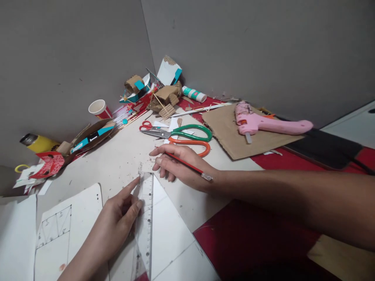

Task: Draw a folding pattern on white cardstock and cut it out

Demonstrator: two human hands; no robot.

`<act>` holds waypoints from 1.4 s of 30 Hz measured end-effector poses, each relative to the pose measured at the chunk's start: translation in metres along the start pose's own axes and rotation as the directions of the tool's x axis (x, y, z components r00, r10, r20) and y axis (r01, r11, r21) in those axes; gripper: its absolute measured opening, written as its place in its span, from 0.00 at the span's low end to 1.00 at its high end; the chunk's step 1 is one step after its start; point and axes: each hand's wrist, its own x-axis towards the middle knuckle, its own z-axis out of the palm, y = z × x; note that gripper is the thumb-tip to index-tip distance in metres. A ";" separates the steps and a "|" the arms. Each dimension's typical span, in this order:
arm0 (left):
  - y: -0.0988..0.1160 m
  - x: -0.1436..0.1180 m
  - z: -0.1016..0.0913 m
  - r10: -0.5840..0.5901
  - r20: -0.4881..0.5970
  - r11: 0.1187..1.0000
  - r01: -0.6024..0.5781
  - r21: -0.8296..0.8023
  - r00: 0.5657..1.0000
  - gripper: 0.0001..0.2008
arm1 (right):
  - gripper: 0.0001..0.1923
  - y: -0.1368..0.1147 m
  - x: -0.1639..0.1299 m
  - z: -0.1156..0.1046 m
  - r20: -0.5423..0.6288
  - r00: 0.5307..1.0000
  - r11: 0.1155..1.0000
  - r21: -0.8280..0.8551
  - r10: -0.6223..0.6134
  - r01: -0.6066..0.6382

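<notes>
A clear plastic ruler lies lengthwise over a white sheet with pencil lines. My left hand is at its left edge, index finger stretched along it, thumb against it and the other fingers curled, holding it down. Just beyond the ruler's far end, my right hand grips a red-and-black pencil. The pencil slants through the fingers, its metal-capped end toward the wrist; its tip is hidden by the fingers. Past that hand lie open-bladed scissors with green and orange handles.
A pink glue gun rests on a cardboard piece at right. Cardboard models, a glue stick and a paper cup stand along the back. At left are a yellow container and a sheet with a drawn truss.
</notes>
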 end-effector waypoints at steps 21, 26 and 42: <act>-0.023 0.018 0.020 0.563 0.107 0.473 -0.425 0.772 0.819 0.28 | 0.27 0.004 -0.016 -0.007 0.238 0.930 0.720 -0.588 -0.281 0.369; -0.021 0.018 0.020 0.560 0.087 0.502 -0.420 0.756 0.824 0.26 | 0.42 -0.011 -0.067 -0.029 0.662 0.739 0.553 -0.572 -0.125 0.606; -0.021 0.019 0.021 0.585 0.038 0.511 -0.405 0.758 0.810 0.25 | 0.44 0.016 -0.127 0.004 0.640 0.768 0.455 -0.674 -0.034 0.582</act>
